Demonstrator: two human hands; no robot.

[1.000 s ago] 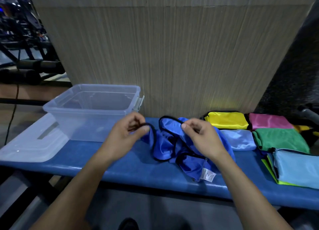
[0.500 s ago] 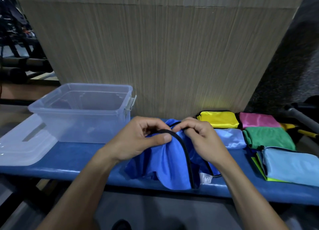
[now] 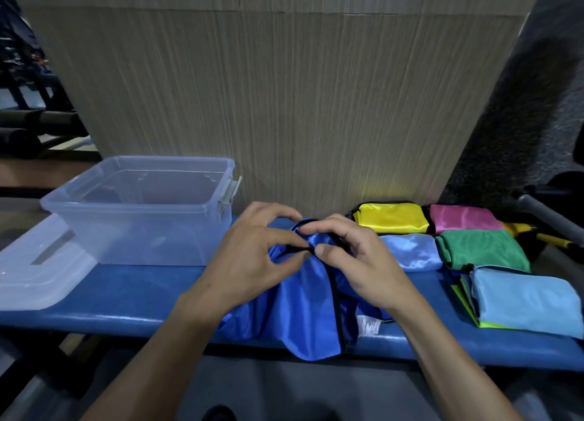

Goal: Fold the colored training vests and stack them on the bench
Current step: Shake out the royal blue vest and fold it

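A royal-blue vest [image 3: 303, 310] with black trim lies crumpled on the blue bench [image 3: 132, 297], its lower edge hanging over the front. My left hand [image 3: 252, 259] and my right hand [image 3: 354, 256] meet above it, each pinching the black-trimmed strap near the vest's top. A white label shows at its right side. Folded vests lie to the right: yellow [image 3: 390, 217], pink [image 3: 463, 217], pale blue [image 3: 410, 251], green [image 3: 483, 251], and a light-blue one [image 3: 524, 297] on top of a lime one.
A clear plastic tub [image 3: 139, 208] stands on the bench's left part, its lid [image 3: 38, 268] lying flat beside it. A wood-grain wall panel rises right behind the bench. Gym equipment sits at the far left and a grey bar at the far right.
The hands have come together at the strap near the vest's top. The vest has spread downward over the bench's front edge.
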